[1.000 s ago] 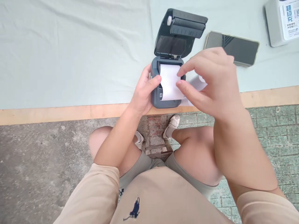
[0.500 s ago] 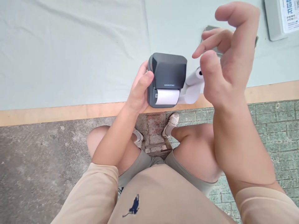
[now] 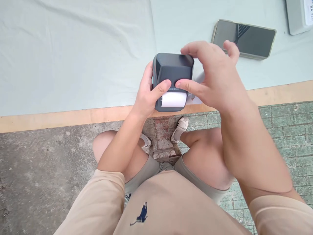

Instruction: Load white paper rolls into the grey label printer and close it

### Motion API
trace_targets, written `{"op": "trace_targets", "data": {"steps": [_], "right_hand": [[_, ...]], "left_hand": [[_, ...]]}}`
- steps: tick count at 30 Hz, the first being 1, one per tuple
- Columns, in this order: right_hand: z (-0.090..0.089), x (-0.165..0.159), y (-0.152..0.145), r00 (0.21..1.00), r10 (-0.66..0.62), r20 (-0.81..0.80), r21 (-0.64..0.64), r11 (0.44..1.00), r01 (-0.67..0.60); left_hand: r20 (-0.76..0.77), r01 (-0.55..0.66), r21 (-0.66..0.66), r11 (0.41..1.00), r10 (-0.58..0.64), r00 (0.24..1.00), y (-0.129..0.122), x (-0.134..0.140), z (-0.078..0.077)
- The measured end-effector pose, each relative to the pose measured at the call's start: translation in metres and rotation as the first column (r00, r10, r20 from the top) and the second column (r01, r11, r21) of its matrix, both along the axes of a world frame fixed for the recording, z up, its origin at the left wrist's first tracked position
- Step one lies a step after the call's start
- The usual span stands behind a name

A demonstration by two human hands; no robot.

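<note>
A dark label printer (image 3: 174, 72) is held between both hands at the table's front edge. White label paper (image 3: 174, 100) shows at its near end, below the lid lettering. My left hand (image 3: 146, 93) wraps the printer's left side, its thumb pressed on the lid. From the right, my right hand (image 3: 217, 73) grips the printer with its thumb on the lid front and a fingertip at the far top edge. Behind that hand, a white paper roll (image 3: 199, 77) lies partly hidden beside the printer.
A phone (image 3: 255, 40) lies dark-screened beyond my right hand. At the far right corner stands a grey case (image 3: 294, 18) with a printed label. Pale cloth (image 3: 73, 58) covers the table, leaving a bare wooden front edge (image 3: 61, 117). My knees are below it.
My right hand has come down and left from the raised position, onto the printer's lid. My left thumb has slid inward across the lid. The phone is now more exposed.
</note>
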State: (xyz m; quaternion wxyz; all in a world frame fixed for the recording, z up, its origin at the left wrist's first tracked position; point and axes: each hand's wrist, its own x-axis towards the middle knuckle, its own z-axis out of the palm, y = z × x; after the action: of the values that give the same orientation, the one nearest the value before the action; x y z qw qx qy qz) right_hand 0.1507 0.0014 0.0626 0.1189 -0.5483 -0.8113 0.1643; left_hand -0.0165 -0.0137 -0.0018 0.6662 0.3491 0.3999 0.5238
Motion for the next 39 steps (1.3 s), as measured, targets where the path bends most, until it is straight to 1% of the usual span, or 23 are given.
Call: {"op": "trace_targets", "data": {"steps": [2, 4, 6, 8, 10, 12, 15, 16, 17, 18, 19, 20, 21, 22, 23, 25, 27, 30, 34, 36, 39], "right_hand": [[-0.001, -0.001, -0.001, 1.0, 0.001, -0.011, 0.008, 1.0, -0.001], [-0.001, 0.001, -0.002, 1.0, 0.008, -0.03, 0.032, 0.999, -0.007], [-0.002, 0.003, -0.002, 0.998, 0.004, -0.058, 0.053, 0.999, -0.001], [-0.002, 0.006, -0.003, 0.996, 0.013, -0.092, 0.075, 0.997, -0.006], [-0.001, 0.009, -0.002, 0.992, 0.055, -0.111, 0.092, 0.995, -0.045], [-0.001, 0.011, -0.002, 0.99, 0.112, -0.09, 0.101, 0.99, -0.103], [-0.001, 0.011, -0.002, 0.985, 0.163, -0.053, 0.128, 0.98, -0.155], [-0.001, 0.01, -0.003, 0.986, 0.155, -0.063, 0.171, 0.975, -0.143], [-0.001, 0.008, -0.004, 0.988, 0.122, -0.093, 0.241, 0.966, -0.097], [0.0, 0.006, -0.004, 0.987, 0.064, -0.144, 0.328, 0.944, -0.013], [0.0, 0.004, -0.005, 0.978, 0.001, -0.209, 0.414, 0.906, 0.088], [0.001, 0.002, -0.005, 0.961, -0.043, -0.272, 0.472, 0.865, 0.172], [0.001, 0.0, -0.005, 0.95, -0.055, -0.308, 0.499, 0.841, 0.211], [0.0, -0.001, -0.005, 0.952, -0.044, -0.302, 0.497, 0.845, 0.197], [-0.001, -0.003, -0.004, 0.969, -0.016, -0.248, 0.469, 0.873, 0.135], [-0.003, -0.005, -0.001, 0.996, 0.05, -0.074, 0.368, 0.93, -0.02], [-0.004, -0.007, 0.001, 0.996, 0.06, 0.069, 0.297, 0.952, -0.077], [-0.001, -0.011, 0.002, 0.98, 0.05, 0.191, 0.223, 0.97, -0.093], [0.009, -0.018, 0.0, 0.95, 0.059, 0.306, 0.075, 0.993, -0.086], [0.01, -0.021, 0.001, 0.949, 0.035, 0.314, 0.045, 0.998, -0.051], [0.009, -0.021, 0.003, 0.972, -0.021, 0.232, 0.005, 1.0, 0.02]], "left_hand": [[0.025, 0.01, 0.07, 0.998, -0.012, 1.0, 0.001, 0.0, -0.002], [0.101, 0.035, 0.129, 0.991, -0.048, 0.994, 0.002, 0.0, -0.004], [0.153, 0.055, 0.119, 0.991, -0.073, 0.985, 0.003, 0.0, -0.004], [0.155, 0.047, 0.084, 0.995, -0.06, 0.986, 0.004, 0.0, -0.003], [0.17, 0.029, 0.074, 0.997, -0.041, 0.985, 0.004, -0.001, -0.002], [0.192, 0.016, 0.088, 0.996, -0.033, 0.981, 0.005, -0.001, -0.002], [0.168, 0.005, 0.091, 0.996, -0.021, 0.986, 0.007, -0.002, -0.003], [0.161, 0.002, 0.092, 0.996, -0.017, 0.987, 0.007, -0.002, -0.004], [0.164, -0.002, 0.095, 0.995, -0.014, 0.986, 0.008, -0.002, -0.004], [0.176, -0.005, 0.101, 0.995, -0.013, 0.984, 0.009, -0.002, -0.005], [0.192, -0.008, 0.106, 0.994, -0.012, 0.981, 0.009, -0.002, -0.006], [0.204, -0.004, 0.113, 0.994, -0.019, 0.979, 0.009, -0.001, -0.006], [0.205, 0.009, 0.12, 0.993, -0.034, 0.978, 0.009, -0.001, -0.007], [0.195, 0.028, 0.127, 0.992, -0.053, 0.979, 0.008, -0.001, -0.007], [0.176, 0.05, 0.135, 0.99, -0.074, 0.982, 0.007, -0.001, -0.008], [0.142, 0.071, 0.165, 0.984, -0.095, 0.985, 0.005, -0.001, -0.009], [0.11, 0.071, 0.211, 0.975, -0.095, 0.989, 0.004, -0.001, -0.01], [0.051, 0.08, 0.257, 0.963, -0.096, 0.994, 0.004, -0.001, -0.013], [-0.012, 0.109, 0.255, 0.961, -0.11, 0.994, 0.004, -0.002, -0.017], [-0.057, 0.098, 0.251, 0.963, -0.086, 0.995, 0.003, -0.002, -0.017], [-0.059, 0.083, 0.199, 0.976, -0.073, 0.996, 0.002, -0.002, -0.015]]}}
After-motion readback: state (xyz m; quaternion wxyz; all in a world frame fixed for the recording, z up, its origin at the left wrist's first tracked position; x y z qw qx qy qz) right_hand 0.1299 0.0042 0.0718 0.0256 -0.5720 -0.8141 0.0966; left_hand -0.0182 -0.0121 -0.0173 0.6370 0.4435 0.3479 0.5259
